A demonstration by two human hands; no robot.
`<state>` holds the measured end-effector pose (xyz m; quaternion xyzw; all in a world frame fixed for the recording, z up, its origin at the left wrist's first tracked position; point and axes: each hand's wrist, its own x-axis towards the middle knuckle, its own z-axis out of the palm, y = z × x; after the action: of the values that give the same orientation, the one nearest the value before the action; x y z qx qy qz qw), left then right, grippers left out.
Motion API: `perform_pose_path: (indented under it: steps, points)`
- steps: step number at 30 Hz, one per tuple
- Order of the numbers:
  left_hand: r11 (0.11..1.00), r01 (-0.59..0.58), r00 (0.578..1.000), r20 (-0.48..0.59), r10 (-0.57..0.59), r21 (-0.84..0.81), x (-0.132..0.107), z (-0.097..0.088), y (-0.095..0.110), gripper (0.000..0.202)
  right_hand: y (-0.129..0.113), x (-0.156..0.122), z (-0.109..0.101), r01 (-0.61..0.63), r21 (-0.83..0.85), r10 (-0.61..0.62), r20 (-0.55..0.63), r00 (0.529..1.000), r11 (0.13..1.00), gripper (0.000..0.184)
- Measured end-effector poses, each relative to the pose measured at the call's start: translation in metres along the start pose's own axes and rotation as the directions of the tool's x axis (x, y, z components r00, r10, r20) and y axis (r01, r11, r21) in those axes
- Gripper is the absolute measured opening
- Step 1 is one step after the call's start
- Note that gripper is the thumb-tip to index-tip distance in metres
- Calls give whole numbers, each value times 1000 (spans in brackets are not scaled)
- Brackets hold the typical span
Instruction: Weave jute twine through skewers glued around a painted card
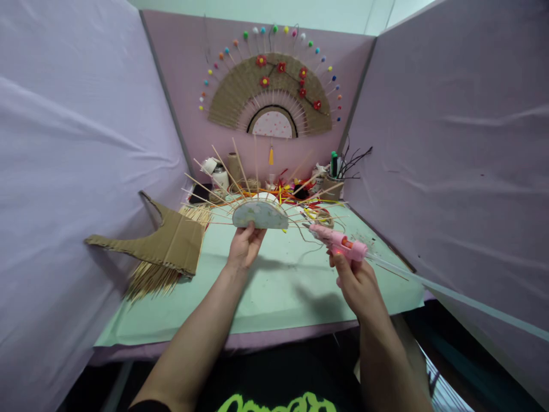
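My left hand [245, 245] grips the lower edge of a half-round card piece [259, 216] and holds it upright above the green table. Thin wooden skewers [223, 166] fan out from the card piece in all directions. My right hand [357, 281] is closed around a pink glue gun [338, 241]. The gun's nozzle points left toward the card piece and stops a short way from its right end. A clear glue stick sticks out of the back of the gun to the right.
A cut piece of brown cardboard [167, 243] lies over a bundle of skewers [150, 279] at the left. Craft clutter, twine, jars and a pen cup [333, 184] crowd the back edge. A finished fan [271, 94] hangs on the back wall. Purple panels enclose the green mat [274, 292].
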<state>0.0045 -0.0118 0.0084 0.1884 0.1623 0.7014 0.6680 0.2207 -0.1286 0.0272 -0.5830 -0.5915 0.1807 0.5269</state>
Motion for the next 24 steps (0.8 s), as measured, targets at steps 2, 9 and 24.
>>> perform_pose_path:
  steps: [2, 9, 24]
  points:
    - [999, -39, 998, -43, 38, -19, 2, 0, 2, 24, 9, 11, -6, 38, -108, -43, -43, 998, 993, 41]
    - [997, -59, 997, -49, 57, -46, 5, 1, 6, 30, 77, 53, -33, -301, -737, 163, -255, 953, 605, 40]
    - [997, -67, 996, -61, 64, -48, 5, -1, 7, 24, 65, 61, -25, -136, -698, 13, -178, 984, 703, 43]
